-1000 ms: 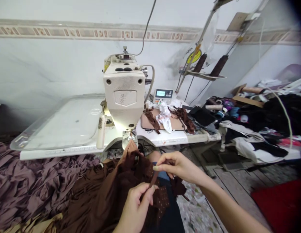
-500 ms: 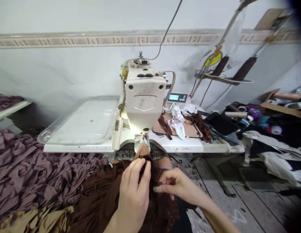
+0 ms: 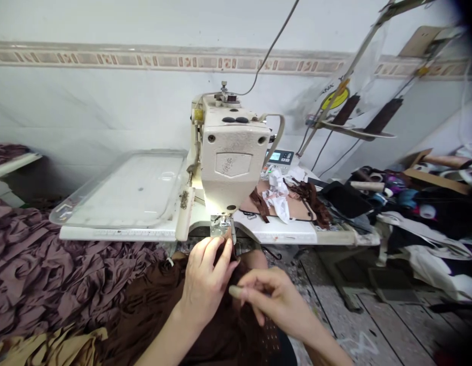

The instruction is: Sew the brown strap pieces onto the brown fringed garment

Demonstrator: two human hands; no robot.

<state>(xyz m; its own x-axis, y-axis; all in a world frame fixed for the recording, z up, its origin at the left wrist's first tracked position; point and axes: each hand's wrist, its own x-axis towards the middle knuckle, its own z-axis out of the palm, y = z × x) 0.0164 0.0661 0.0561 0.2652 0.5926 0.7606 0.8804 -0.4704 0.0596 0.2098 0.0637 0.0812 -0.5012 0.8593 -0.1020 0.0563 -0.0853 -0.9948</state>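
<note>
Left hand (image 3: 206, 284) is forward, fingers bunched and clamped on brown fabric (image 3: 159, 320) just short of the needle plate (image 3: 216, 229); a lighter fold (image 3: 229, 236) runs from the fingertips toward the plate. Right hand (image 3: 276, 300) sits lower, just beside it, thumb and forefinger drawn close over the same cloth; whether they grip any, I cannot tell. Fabric spreads beneath both hands, its dotted part (image 3: 272, 339) below the right. Leftward it borders a tan cloth heap (image 3: 56, 348) and a mauve heap (image 3: 49, 274), so less room there. Right of the right forearm, open speckled floor (image 3: 319, 310). White tabletop (image 3: 285, 236): front edge notched where the left fingertips reach. Beyond, sewing machine (image 3: 231, 157) centrally, clear plastic tray (image 3: 121, 193) on its left, white scraps (image 3: 278, 193) and brown strips (image 3: 315, 198) on its right. Farther, two dark thread cones (image 3: 384, 116) before the wall (image 3: 106, 107).
</note>
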